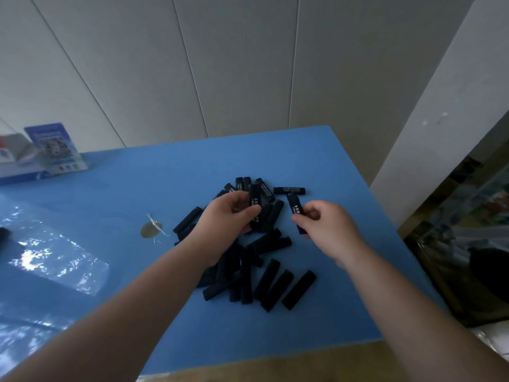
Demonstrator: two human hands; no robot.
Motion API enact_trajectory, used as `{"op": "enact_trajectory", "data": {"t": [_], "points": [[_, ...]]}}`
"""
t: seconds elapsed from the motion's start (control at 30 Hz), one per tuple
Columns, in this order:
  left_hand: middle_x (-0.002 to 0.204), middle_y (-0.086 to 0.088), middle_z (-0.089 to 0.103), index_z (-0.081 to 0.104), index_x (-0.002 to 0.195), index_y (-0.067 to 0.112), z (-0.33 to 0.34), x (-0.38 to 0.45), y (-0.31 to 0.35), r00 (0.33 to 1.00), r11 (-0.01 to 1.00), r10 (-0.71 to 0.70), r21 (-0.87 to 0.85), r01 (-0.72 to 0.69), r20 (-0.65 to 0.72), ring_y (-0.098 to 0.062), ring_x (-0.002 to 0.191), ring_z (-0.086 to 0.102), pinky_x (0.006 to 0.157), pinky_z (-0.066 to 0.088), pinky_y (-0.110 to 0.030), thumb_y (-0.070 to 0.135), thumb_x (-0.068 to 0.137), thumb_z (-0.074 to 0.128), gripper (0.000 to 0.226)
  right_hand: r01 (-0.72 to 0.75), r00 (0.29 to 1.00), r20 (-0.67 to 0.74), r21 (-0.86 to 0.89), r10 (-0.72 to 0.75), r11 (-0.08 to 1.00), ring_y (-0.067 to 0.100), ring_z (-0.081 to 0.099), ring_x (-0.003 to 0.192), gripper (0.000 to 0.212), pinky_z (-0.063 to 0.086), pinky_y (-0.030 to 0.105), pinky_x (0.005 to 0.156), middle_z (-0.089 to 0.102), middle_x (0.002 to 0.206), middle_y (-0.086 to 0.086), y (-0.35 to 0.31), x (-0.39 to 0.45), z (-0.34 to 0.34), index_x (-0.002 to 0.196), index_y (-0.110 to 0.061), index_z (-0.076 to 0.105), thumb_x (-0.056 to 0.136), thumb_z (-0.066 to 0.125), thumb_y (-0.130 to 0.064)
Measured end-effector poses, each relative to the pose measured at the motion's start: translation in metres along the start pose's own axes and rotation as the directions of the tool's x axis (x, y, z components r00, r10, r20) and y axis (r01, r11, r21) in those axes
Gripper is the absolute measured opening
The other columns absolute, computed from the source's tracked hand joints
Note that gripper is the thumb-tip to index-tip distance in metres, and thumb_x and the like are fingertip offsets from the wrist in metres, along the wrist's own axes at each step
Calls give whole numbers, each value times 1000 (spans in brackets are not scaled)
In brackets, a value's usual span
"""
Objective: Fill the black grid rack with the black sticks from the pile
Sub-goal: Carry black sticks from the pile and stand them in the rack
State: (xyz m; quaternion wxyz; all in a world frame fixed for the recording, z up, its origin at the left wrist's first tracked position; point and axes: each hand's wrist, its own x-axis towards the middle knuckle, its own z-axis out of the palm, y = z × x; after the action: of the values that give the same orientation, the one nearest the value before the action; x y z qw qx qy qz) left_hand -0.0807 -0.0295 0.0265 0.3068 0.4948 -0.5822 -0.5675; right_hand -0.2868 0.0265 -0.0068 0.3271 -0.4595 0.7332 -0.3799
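Observation:
A pile of black sticks (264,279) with white lettering lies scattered on the blue table top (137,188). My left hand (228,216) hovers over the far part of the pile and grips a black stick (254,198) that stands nearly upright between thumb and fingers. To its right, my right hand (322,224) pinches another black stick (297,209), held tilted just above the table. One stick (289,190) lies alone at the far edge of the pile. No grid rack shows in the head view.
A clear plastic sheet (55,257) glints on the left of the table. A small round disc with clear tape (151,229) lies left of the pile. A blue printed card and box (52,150) stand at the far left. The table's right edge drops to a dark cluttered area (468,244).

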Motion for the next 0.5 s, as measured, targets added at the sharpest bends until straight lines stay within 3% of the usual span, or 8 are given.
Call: {"op": "enact_trajectory", "data": {"t": [0.13,0.23,0.4,0.5], "points": [[95,1,75,70,102,21,-16,-14,-7,994,993,-52,-108,42,-93,-14,94,71,79,59,-34,13,92,68,13,33,993,105,223,-57,974,12,71,77,5,57,23,65,73,77,-5,-24,-11,18,86,-20,72,90,73,-20],[107,-15,72,69,109,13,-37,-30,-15,986,987,-70,-154,46,-152,-25,101,71,80,60,-37,11,92,67,17,36,982,165,320,-93,947,11,71,82,2,60,26,71,74,84,-3,-45,-20,36,91,-19,73,91,72,-21],[97,-11,73,69,105,13,-79,-58,-24,969,982,-60,-189,14,-240,-19,93,73,79,59,-31,7,94,64,14,85,957,239,317,-166,945,1,68,76,9,55,16,65,73,82,-8,-81,-38,70,92,-21,74,94,69,-28],[91,-4,72,67,109,11,-107,-77,-29,965,983,-40,-182,-8,-260,-14,85,72,81,59,-32,4,94,62,17,99,946,265,316,-188,944,6,70,84,6,59,22,70,75,91,-5,-99,-50,93,97,-23,72,94,69,-26]]}}
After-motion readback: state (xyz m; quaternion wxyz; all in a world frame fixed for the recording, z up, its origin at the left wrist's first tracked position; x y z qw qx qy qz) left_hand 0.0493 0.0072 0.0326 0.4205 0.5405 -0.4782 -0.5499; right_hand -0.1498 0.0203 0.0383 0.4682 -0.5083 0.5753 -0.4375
